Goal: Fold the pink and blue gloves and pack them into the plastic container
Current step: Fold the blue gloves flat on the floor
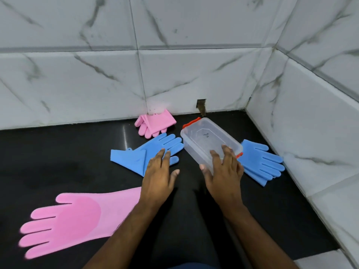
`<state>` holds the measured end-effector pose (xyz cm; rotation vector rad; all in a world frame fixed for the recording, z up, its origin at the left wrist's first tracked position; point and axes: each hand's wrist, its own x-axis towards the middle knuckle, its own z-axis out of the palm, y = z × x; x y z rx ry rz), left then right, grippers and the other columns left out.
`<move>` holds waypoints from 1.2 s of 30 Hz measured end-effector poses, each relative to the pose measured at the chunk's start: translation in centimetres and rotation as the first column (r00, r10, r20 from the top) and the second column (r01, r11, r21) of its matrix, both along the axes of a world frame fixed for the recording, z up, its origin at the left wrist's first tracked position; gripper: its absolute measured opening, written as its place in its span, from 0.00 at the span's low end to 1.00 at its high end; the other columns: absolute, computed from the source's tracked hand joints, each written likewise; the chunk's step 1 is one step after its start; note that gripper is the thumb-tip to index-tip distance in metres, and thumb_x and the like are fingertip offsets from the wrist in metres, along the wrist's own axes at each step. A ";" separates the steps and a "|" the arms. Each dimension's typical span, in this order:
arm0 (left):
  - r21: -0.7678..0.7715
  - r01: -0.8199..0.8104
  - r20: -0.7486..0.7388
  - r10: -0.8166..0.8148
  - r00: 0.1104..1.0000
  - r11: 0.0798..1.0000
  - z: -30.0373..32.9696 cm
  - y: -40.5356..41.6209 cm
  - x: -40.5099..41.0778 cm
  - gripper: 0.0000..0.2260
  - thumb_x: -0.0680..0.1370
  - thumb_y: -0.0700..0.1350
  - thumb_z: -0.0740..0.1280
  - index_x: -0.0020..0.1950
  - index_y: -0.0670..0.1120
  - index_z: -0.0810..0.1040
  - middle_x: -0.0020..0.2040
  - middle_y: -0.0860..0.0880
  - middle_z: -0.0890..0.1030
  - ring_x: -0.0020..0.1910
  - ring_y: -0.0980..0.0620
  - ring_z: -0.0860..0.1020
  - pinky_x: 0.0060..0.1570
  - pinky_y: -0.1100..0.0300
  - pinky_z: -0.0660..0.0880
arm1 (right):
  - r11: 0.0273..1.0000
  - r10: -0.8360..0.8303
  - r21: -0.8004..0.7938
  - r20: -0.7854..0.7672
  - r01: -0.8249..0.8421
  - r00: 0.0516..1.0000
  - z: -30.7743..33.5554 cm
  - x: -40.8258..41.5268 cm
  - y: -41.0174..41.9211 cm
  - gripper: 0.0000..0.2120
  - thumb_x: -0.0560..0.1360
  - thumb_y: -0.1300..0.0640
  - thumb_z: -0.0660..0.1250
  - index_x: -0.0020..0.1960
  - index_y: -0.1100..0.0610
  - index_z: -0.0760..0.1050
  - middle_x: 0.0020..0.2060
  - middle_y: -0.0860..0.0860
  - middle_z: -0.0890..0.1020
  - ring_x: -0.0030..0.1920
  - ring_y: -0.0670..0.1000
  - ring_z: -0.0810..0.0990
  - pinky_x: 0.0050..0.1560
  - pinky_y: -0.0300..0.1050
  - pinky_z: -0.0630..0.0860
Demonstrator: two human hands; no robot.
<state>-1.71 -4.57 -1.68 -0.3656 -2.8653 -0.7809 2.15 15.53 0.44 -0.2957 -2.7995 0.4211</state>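
Note:
A clear plastic container (pixel 202 138) with red clips lies on the black counter, lid on. My right hand (pixel 223 171) rests on its near end, fingers spread. My left hand (pixel 158 174) hovers with fingers apart over the wrist part of a blue glove (pixel 147 152) lying flat left of the container. A second blue glove (pixel 260 162) lies to the right of the container, partly under it. A folded pink glove (pixel 153 123) sits against the back wall. A flat pink glove (pixel 71 216) lies at the near left, its cuff under my left forearm.
The black counter (pixel 58 152) is bounded by white marble-tiled walls (pixel 194 78) at the back and on the right. A small dark hole in the back wall (pixel 201 105) sits just above the counter behind the container.

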 end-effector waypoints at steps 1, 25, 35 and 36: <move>-0.014 -0.018 0.002 0.018 1.000 1.000 -0.2 -0.6 -0.1 0.29 0.82 0.54 0.65 0.80 0.44 0.63 0.80 0.43 0.64 0.79 0.44 0.62 0.78 0.47 0.61 | 0.999 0.040 0.032 -0.020 -0.039 0.999 0.1 -0.2 -1.0 0.24 0.80 0.43 0.66 0.72 0.51 0.70 0.77 0.57 0.63 0.79 0.58 0.59 0.72 0.63 0.63; -0.095 0.285 -0.312 -0.301 0.901 0.954 4.0 -3.6 0.3 0.05 0.77 0.42 0.61 0.46 0.44 0.76 0.39 0.47 0.77 0.33 0.44 0.76 0.33 0.49 0.73 | 0.001 0.251 -0.983 0.179 0.184 0.951 0.0 0.2 -9.3 0.41 0.72 0.24 0.51 0.75 0.49 0.68 0.68 0.56 0.79 0.63 0.54 0.81 0.67 0.57 0.76; -0.287 0.704 -0.214 -0.760 0.614 0.649 2.9 1.8 6.0 0.14 0.76 0.45 0.68 0.60 0.50 0.71 0.45 0.51 0.79 0.34 0.51 0.80 0.22 0.56 0.75 | -0.313 0.088 -0.829 0.460 0.463 0.884 1.5 6.3 -3.6 0.21 0.80 0.50 0.66 0.64 0.65 0.79 0.53 0.64 0.86 0.55 0.61 0.86 0.65 0.59 0.77; -0.293 0.732 -0.220 -0.788 0.575 0.615 2.7 2.5 6.2 0.15 0.76 0.44 0.70 0.61 0.50 0.72 0.45 0.51 0.79 0.34 0.51 0.79 0.23 0.56 0.75 | -0.294 0.020 -0.838 0.475 0.459 0.880 1.4 7.1 -2.9 0.19 0.81 0.52 0.65 0.63 0.65 0.79 0.52 0.64 0.86 0.53 0.62 0.87 0.61 0.59 0.80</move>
